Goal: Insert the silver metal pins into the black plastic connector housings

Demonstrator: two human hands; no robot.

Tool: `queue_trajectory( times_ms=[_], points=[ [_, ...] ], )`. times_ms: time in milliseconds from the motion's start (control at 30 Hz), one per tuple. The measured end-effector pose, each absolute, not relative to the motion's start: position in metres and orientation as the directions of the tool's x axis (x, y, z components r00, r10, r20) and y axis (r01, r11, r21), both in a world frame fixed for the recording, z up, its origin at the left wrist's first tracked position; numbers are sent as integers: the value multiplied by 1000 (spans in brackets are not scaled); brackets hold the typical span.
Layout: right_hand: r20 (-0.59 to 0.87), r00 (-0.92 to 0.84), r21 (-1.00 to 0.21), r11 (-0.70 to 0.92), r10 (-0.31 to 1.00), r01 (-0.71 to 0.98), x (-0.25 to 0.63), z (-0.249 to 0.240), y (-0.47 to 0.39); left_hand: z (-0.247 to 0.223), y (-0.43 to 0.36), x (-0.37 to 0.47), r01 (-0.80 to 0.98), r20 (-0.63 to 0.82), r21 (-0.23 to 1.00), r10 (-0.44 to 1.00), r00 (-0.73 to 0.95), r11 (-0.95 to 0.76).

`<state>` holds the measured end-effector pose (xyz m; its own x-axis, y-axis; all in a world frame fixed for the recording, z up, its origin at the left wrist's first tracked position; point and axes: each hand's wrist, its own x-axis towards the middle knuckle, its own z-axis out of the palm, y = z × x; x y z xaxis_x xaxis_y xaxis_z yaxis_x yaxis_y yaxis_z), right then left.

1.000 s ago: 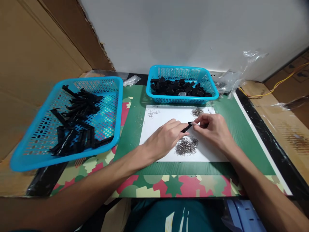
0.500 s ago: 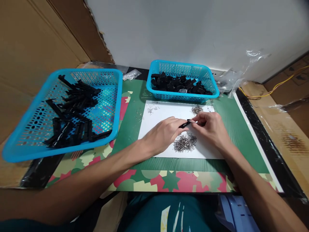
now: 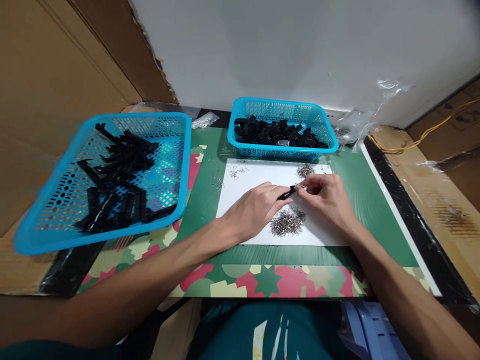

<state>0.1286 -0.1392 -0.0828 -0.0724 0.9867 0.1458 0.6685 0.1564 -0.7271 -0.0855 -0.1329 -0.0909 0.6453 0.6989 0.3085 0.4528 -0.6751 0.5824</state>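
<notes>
Over the white sheet (image 3: 255,172), my left hand (image 3: 260,207) is closed around a small black plastic part (image 3: 287,193), whose end pokes out past the fingertips. My right hand (image 3: 323,195) pinches a thin metal pin-like tool (image 3: 300,185) close to that end; its other end is hidden by the fingers. Just below the hands lies a heap of small metal springs or clips (image 3: 288,222). Behind my right hand sits a smaller pile of tiny metal pieces (image 3: 305,170), and a few loose wire pieces (image 3: 236,172) are scattered at the sheet's upper left.
A blue basket (image 3: 187,165) with long black parts (image 3: 123,165) stands at the left. Against the wall, a second blue basket (image 3: 281,152) holds short black pieces (image 3: 266,131). Clear plastic bags (image 3: 350,125) lie at the back right, near a yellow cable (image 3: 431,134).
The metal tool in my right hand has shifted slightly and now tilts against the black part's end. My left hand keeps its hold. The whole view has moved a little.
</notes>
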Motion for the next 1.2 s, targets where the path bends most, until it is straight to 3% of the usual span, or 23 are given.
queue_trajectory(
  times_ms=[167,600,667,900,967,1033,1133,1200],
  points=[
    [172,-63,-683,166,983,711,128,-85,-140,-92,-134,-85,466,313,563,698,644,-682],
    [9,-269,-651,209,963,729,147,-70,-135,-93,-135,-86,489,303,552,709,637,-675],
    [66,-275,-627,254,959,736,151,-71,-134,-92,-136,-86,498,303,551,716,629,-670],
    [468,-310,-511,540,827,669,154,-81,-130,-93,-135,-88,489,355,473,666,656,-733],
    [526,-229,-558,536,819,634,149,-81,-133,-95,-134,-89,484,364,458,655,663,-745],
    [503,-105,-682,469,858,561,143,-80,-136,-95,-134,-89,482,368,449,647,668,-752],
    [327,33,-879,292,944,377,134,-79,-138,-96,-134,-89,479,365,444,641,675,-757],
    [232,61,-933,205,971,297,131,-80,-137,-96,-135,-89,480,358,446,642,678,-755]
  ],
)
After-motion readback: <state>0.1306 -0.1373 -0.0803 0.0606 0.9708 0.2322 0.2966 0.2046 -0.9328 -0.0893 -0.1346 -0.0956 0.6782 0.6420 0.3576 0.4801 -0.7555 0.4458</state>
